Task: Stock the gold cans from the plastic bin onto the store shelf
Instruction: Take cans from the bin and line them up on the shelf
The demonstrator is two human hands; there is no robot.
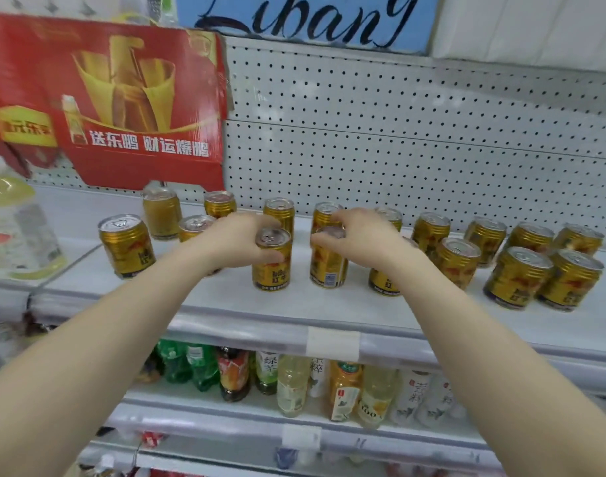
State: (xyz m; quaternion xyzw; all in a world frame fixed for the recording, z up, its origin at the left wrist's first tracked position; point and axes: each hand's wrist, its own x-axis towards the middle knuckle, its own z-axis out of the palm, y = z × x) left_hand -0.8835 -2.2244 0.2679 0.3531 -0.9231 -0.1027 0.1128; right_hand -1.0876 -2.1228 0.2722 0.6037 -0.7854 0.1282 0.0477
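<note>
At the far left a pale yellow bottle [9, 218] stands near a red carton [122, 98] set at the back of the store shelf [226, 304]. Gold cans [126, 246] stand on it in ragged rows; the plastic bin is out of view. The left hand [238, 241] curls its fingers round the upper side of the left can [272, 270], which stands near the front. Just beside it, the right hand [362, 235] pinches the rim of the right can [327, 268] from above, and this can also looks seated. The risk, I judge, is crowding. A neighbouring can [384, 284] sits right by the right wrist, and a back can [195, 226] is close to the left. A careless pull back could tip either into the end cans [516, 280].
</note>
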